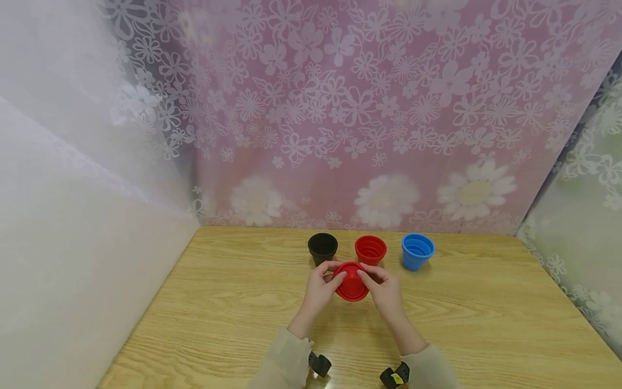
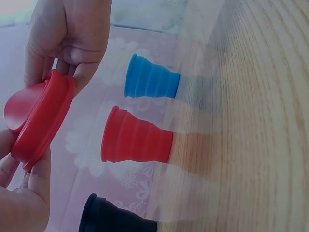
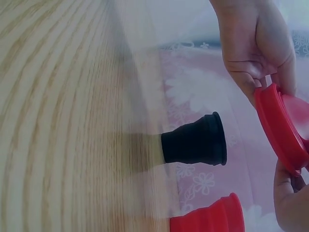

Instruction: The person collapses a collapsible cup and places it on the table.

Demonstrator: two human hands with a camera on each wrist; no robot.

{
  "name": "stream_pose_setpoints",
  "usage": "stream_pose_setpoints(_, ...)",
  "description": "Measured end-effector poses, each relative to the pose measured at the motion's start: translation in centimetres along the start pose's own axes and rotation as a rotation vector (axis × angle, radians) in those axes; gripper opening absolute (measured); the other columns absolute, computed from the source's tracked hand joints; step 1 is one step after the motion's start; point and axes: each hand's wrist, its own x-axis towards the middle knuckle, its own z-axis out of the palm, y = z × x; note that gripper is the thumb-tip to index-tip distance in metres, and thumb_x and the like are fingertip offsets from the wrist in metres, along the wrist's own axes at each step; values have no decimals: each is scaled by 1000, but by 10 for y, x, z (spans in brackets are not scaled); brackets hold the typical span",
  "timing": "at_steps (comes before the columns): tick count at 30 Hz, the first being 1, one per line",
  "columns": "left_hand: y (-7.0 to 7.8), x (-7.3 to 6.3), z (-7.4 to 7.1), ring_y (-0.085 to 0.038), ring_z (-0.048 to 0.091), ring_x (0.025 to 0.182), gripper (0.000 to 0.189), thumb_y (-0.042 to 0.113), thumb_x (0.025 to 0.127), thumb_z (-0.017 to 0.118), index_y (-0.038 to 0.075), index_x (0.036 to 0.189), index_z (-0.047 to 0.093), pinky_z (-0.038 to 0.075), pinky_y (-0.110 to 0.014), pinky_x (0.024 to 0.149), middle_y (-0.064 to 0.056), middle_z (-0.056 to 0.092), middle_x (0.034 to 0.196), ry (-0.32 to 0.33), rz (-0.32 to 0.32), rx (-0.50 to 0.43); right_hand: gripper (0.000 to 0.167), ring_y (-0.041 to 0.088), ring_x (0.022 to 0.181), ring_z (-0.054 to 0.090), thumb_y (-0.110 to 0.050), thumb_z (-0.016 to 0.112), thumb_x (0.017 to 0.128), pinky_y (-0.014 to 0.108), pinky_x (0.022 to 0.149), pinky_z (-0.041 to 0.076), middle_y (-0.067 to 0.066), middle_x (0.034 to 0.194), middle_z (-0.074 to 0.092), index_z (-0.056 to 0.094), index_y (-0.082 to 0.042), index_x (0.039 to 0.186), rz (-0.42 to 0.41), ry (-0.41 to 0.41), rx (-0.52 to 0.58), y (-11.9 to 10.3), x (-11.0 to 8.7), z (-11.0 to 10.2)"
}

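Observation:
Both hands hold a collapsed red folding cup [image 1: 352, 286] up over the table. The left hand [image 1: 318, 289] grips its left side and the right hand [image 1: 387, 294] its right side, with both thumbs on the face toward the head camera. In the left wrist view the cup [image 2: 46, 116] shows as a thick ring with a rounded part bulging from one side. Behind the hands stand three expanded cups with ribbed walls: a black cup [image 1: 323, 246], a second red cup [image 1: 371, 248] and a blue cup [image 1: 417, 253], mouths up.
The wood-grain table [image 1: 233, 313] carries the row of cups near its back edge. A pink flowered curtain [image 1: 340, 108] hangs behind, with a pale sheet [image 1: 73, 216] at left and a flowered one [image 1: 588, 259] at right. Black wrist devices [image 1: 319, 364] show beside the sleeves.

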Motion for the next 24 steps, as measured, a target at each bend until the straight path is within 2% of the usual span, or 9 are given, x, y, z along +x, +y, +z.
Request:
stream_pose_setpoints(4,-1,-1,0,-32,62,77,24,-3,84,56,-10,106,55,52,-32,65,-22,56,103,-1,-12,-11,23,11,74,58,-3,66,78,22,63,50,18,93,63,64,6,100,-12,2,-21,1,0,0)
stream_pose_setpoints(8,-3,-1,-1,-26,63,72,23,0,84,56,-10,105,54,52,-31,64,-18,55,97,3,-28,-39,22,11,74,58,-3,66,78,22,62,50,18,93,63,65,5,99,-13,-6,-24,0,-1,0)
stream_pose_setpoints(12,-5,0,-1,-18,63,67,23,2,84,58,-11,102,54,52,-30,64,-14,54,90,33,-50,-59,21,12,73,57,-1,65,78,22,62,50,21,93,62,64,6,99,-15,-28,-39,-1,-1,0)
stream_pose_setpoints(16,-6,1,-1,-13,60,67,21,2,82,61,-10,98,54,52,-28,64,-18,57,92,65,-52,-37,21,13,74,56,0,64,79,22,63,50,21,94,61,64,7,99,10,-43,-43,-2,-1,1)
stream_pose_setpoints(19,-5,2,0,-15,59,73,22,1,82,61,-10,100,55,51,-28,67,-20,58,95,56,-43,-20,24,13,75,57,-6,65,80,23,65,50,17,94,62,63,6,100,59,-54,-30,-2,-1,0)
stream_pose_setpoints(24,-1,2,0,-27,59,81,24,0,83,58,-9,106,57,51,-30,69,-21,57,101,-9,-19,8,29,14,77,57,-13,66,80,23,66,50,13,94,63,62,4,103,114,-81,-35,-2,1,-1)
